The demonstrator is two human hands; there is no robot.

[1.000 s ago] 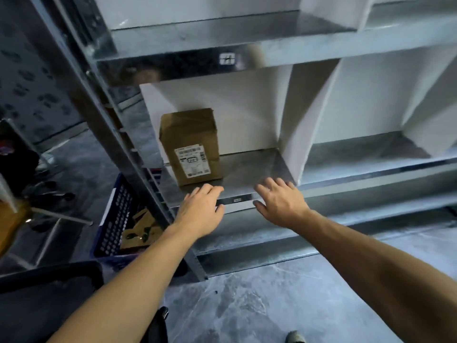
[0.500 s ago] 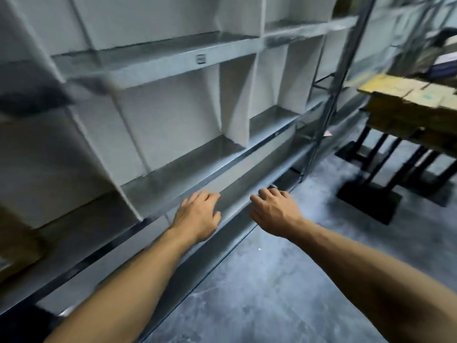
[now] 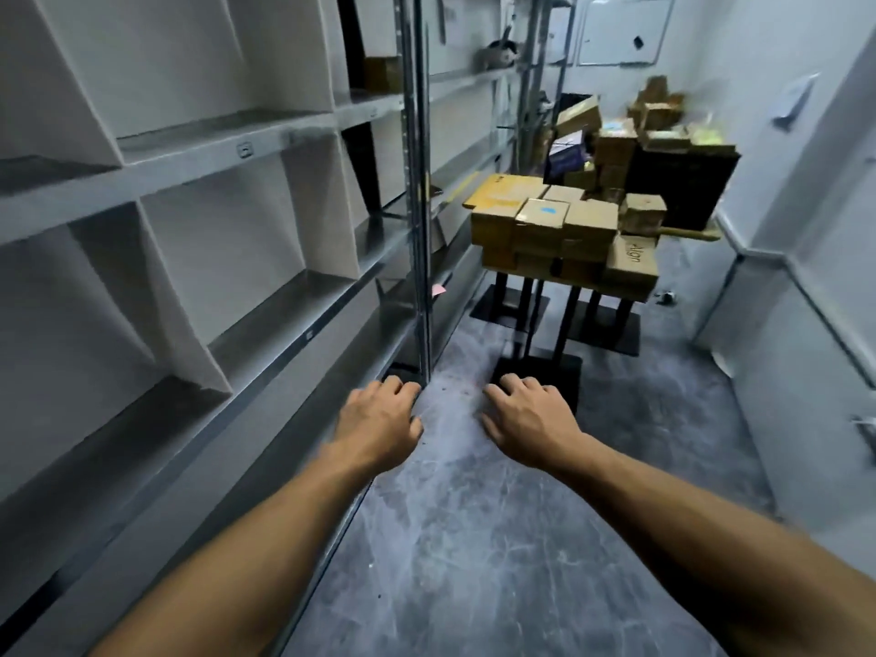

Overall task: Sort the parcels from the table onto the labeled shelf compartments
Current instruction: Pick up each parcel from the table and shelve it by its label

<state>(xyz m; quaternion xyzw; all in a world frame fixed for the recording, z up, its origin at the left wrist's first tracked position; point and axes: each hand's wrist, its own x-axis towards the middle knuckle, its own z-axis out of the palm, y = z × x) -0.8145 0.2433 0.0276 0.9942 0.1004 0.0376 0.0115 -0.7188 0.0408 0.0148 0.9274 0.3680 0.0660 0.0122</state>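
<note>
Our left hand (image 3: 379, 417) and our right hand (image 3: 526, 422) hang side by side over the dark grey stone floor (image 3: 474, 538). The palms are down, the fingers are loosely bent, and both hands carry nothing.

The brown cardboard parcels (image 3: 564, 230) are piled ahead of us, well apart from both hands, higher than them and to the right of the middle line. They lie on a wooden surface (image 3: 687, 235) with black metal legs, in more than one layer. The long side of the pile seems to run from the near left corner toward the far right. The far end is blurred and mixes with other boxes behind, so we cannot say where it stops.

The grey metal shelf (image 3: 284, 296) with white dividers runs along our left.

We judge that the coming move is a reach forward and up, to the near corner of the pile. The right hand is on the side of the parcels and a little nearer. The left hand is just beside the shelf's upright steel post (image 3: 419, 230) and must cross further. We think the body must step forward before either hand can take a parcel.
</note>
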